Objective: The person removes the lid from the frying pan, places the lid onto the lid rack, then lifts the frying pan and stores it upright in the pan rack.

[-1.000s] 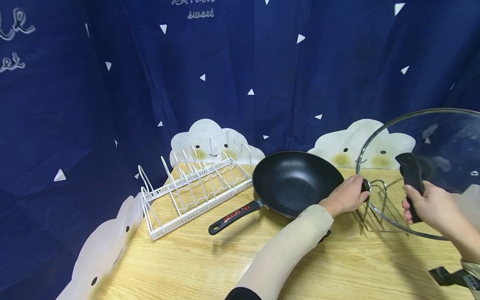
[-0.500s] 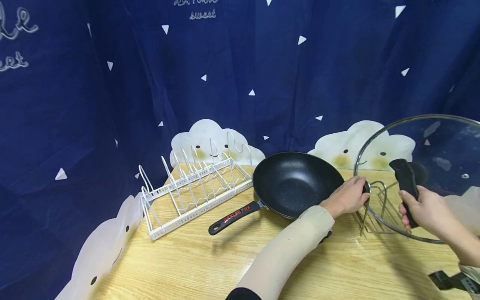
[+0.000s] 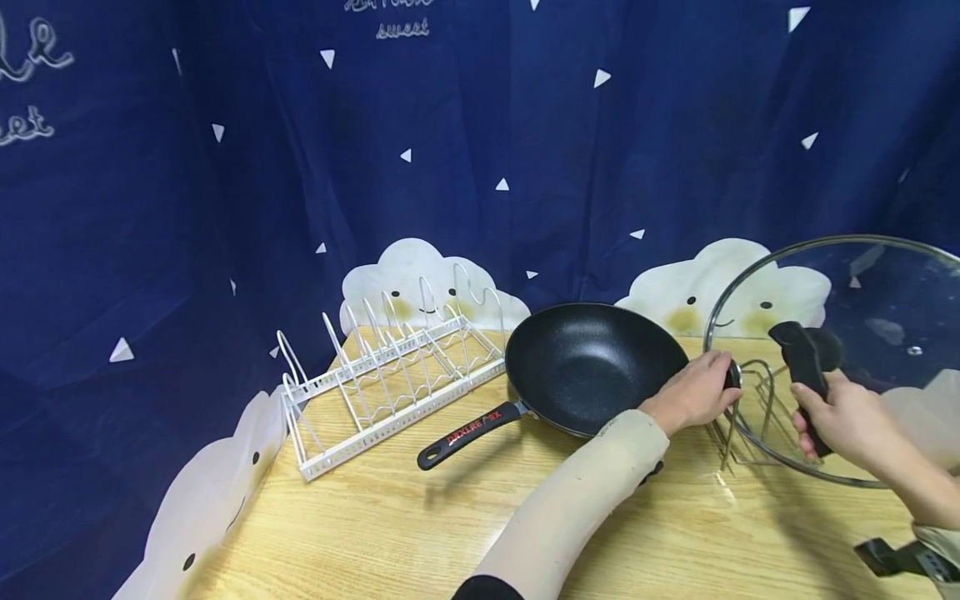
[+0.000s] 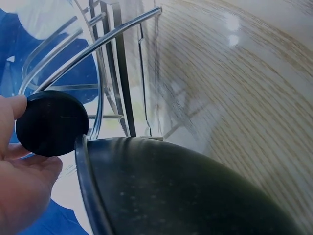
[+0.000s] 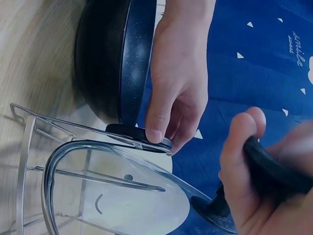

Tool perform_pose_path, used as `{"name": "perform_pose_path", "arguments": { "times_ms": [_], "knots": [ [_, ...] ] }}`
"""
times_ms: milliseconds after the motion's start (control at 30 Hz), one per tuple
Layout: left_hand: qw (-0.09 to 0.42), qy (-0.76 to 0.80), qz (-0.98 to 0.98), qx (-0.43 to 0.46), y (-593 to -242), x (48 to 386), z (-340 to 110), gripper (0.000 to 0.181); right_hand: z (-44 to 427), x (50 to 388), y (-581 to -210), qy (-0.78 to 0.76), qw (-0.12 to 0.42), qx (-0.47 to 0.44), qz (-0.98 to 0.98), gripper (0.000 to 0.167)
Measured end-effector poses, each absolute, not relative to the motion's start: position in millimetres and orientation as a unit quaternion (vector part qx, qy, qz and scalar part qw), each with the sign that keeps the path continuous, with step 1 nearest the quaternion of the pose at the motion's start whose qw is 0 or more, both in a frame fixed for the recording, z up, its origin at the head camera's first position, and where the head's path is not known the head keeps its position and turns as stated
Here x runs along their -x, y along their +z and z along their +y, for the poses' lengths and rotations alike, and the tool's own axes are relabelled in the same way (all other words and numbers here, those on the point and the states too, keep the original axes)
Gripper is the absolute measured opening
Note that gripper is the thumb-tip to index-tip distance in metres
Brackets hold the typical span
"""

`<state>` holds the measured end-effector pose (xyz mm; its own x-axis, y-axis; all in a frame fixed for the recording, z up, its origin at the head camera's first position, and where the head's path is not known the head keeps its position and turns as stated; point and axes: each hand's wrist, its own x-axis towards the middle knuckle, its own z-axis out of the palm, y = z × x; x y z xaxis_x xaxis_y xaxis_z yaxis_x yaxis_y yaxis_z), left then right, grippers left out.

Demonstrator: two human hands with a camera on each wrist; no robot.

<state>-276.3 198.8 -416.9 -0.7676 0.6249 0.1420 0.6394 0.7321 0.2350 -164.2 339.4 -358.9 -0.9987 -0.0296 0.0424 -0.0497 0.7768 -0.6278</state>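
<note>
My left hand [image 3: 693, 390] pinches a black round knob [image 4: 51, 123] at the wire rack [image 3: 768, 400], beside the wok's rim. In the right wrist view its thumb and fingers lie on either side of the knob. My right hand [image 3: 851, 423] grips the black handle [image 3: 804, 367] of a large glass lid [image 3: 892, 317]. The lid stands roughly upright, its metal-rimmed left edge overlapping the wire rack; whether they touch I cannot tell. The black wok [image 3: 592, 367] rests on the table left of the rack, its handle [image 3: 468, 433] pointing front left.
A white dish rack [image 3: 397, 417] with several upright wire loops stands on the wooden table [image 3: 360, 533], left of the wok. Behind the table hangs a dark blue curtain [image 3: 450, 208] with white triangles. White cloud shapes [image 3: 408, 267] line the table's edge.
The glass lid and my right hand have moved left and slightly down, closer to the wire rack. My left hand and the wok have stayed in place.
</note>
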Motion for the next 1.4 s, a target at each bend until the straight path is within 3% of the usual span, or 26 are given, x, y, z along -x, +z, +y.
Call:
{"name": "perform_pose_path", "arguments": {
  "times_ms": [233, 633, 1133, 1400],
  "knots": [
    [0.034, -0.132, -0.930, 0.341, -414, 276, 198, 0.051, 339, 165, -360, 0.319, 0.008, -0.027, -0.947, 0.045],
    [-0.001, -0.123, -0.931, 0.342, -413, 278, 196, 0.061, 339, 165, -365, 0.318, 0.000, -0.029, -0.948, 0.042],
    [-0.005, -0.127, -0.936, 0.329, -412, 279, 197, 0.064, 336, 175, -364, 0.271, -0.003, -0.035, -0.962, 0.050],
    [0.009, -0.133, -0.932, 0.336, -414, 278, 197, 0.062, 331, 183, -365, 0.318, -0.031, -0.032, -0.947, 0.043]
  ]
}}
